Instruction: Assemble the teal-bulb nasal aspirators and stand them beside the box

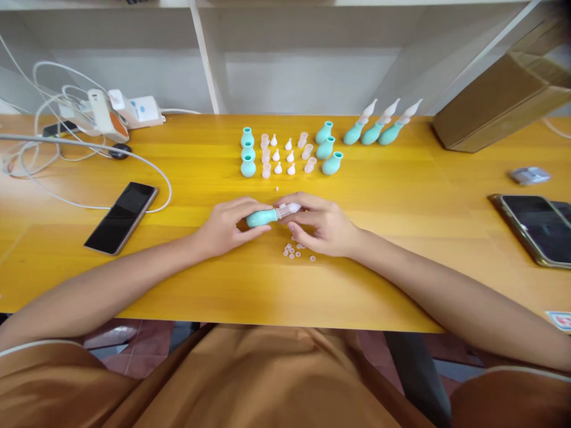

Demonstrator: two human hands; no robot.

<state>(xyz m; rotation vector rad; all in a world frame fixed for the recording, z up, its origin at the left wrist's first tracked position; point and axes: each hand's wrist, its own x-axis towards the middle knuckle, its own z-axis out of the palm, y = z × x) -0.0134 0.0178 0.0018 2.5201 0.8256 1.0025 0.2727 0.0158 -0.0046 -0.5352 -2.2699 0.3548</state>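
A teal bulb nasal aspirator [262,218] lies nearly level between my hands, above the middle of the table. My left hand [226,229] grips its bulb between thumb and fingers. At the other end my right hand [328,223] has its fingers around the clear connector [285,210] and the white tip [294,207]. Small clear rings [291,255] lie scattered below my right hand, some partly hidden by it. Beyond my hands stand loose teal bulbs [248,166], [332,163], clear connectors [266,170] and white tips [291,169]. One tiny pale piece [277,188] lies in front of them.
Three assembled aspirators [371,134] stand at the back right, near a cardboard box [495,101]. A phone [121,218], white cables [167,178] and chargers [143,111] are at left. Another phone [542,229] and a small clear-wrapped item [530,175] lie at right on the table [250,291].
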